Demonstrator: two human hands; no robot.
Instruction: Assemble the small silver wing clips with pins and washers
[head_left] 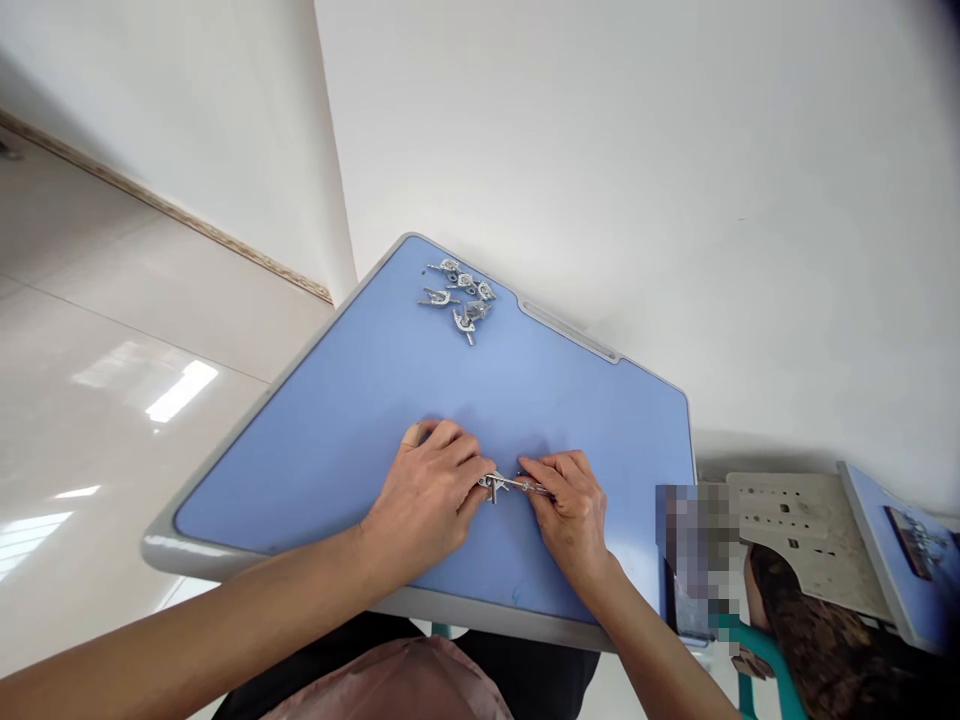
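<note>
Over the near part of the blue desktop [315,470], my left hand [435,490] is closed on a small silvery metal fitting [493,487], gripped at its left end. My right hand [568,505] pinches what looks like a small screwdriver [534,487] with a clear handle. Its thin shaft points left and meets the fitting; my fingers hide part of the handle. Farther off, near the desk's back corner, lies a loose group of several similar metal fittings [465,283], some with short arms sticking out.
A pale wall [600,180] runs along the desk's far side, with a shallow groove [570,330] in the back edge. At the right are a second desk [877,560] bearing a dark tray of metal parts [919,545], another person's patterned clothing [817,620] and a green chair frame [761,640].
</note>
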